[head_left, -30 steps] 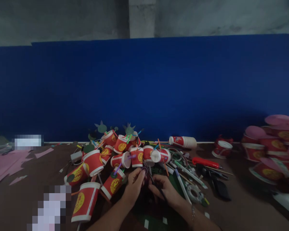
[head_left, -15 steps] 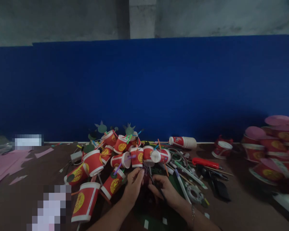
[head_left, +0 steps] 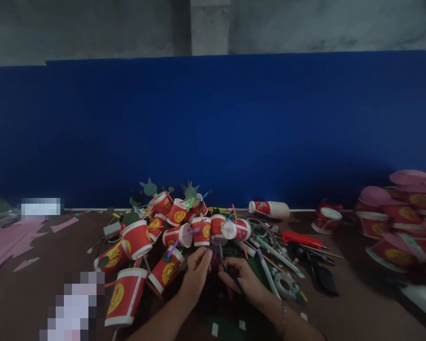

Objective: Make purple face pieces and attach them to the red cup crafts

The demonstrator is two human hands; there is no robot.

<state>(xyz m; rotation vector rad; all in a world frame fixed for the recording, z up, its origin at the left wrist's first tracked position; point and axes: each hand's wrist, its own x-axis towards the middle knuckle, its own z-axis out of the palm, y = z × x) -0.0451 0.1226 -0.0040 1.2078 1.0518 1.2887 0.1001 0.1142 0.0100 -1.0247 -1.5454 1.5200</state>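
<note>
Possibly a nick if scissors (head_left: 223,261) slip: right hand (head_left: 245,279) grips them, left hand (head_left: 195,275) pinches small purple piece (head_left: 213,251) close by.

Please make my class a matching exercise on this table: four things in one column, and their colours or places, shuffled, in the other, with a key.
1. Stacked cups
2. Bracelet
3. Tape roll
4. Large paper sheets

A. Among the clutter, just right of the right hand
B. Pink, at the far left
C. Lying on their side near the blue wall
D. Around a wrist

Pairs: 1-C, 2-D, 3-A, 4-B
</note>
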